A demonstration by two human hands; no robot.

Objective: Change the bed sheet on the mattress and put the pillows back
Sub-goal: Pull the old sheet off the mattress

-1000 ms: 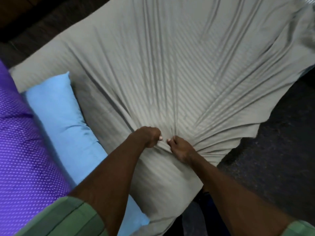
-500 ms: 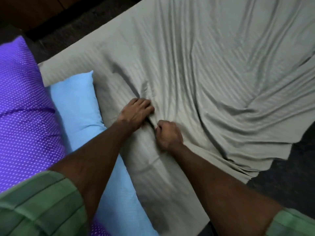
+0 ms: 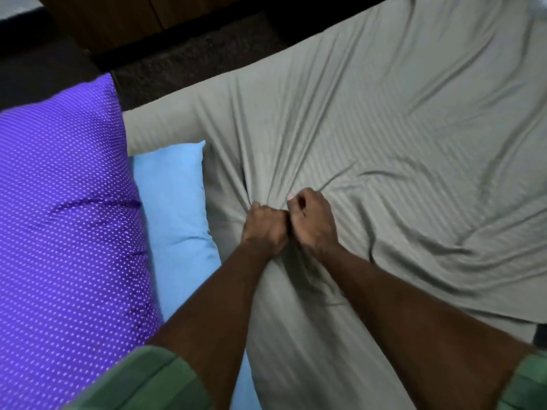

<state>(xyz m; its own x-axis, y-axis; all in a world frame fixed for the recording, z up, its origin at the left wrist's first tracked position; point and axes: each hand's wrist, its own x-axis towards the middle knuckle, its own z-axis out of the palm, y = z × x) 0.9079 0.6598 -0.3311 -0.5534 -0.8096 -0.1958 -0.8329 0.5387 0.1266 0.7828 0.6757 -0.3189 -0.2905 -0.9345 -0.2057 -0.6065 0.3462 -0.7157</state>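
Change: left hand (image 3: 263, 229) now fisted beside right hand (image 3: 312, 223), both bunching grey sheet (image 3: 384, 119).
Pillows: blue pillow (image 3: 177, 208), purple pillow (image 3: 65, 208) at 9 o'clock.
Meaning: sheet likely coming off.

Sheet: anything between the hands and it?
No. The left hand and right hand each grip a bunched fold of the grey sheet, side by side, touching.
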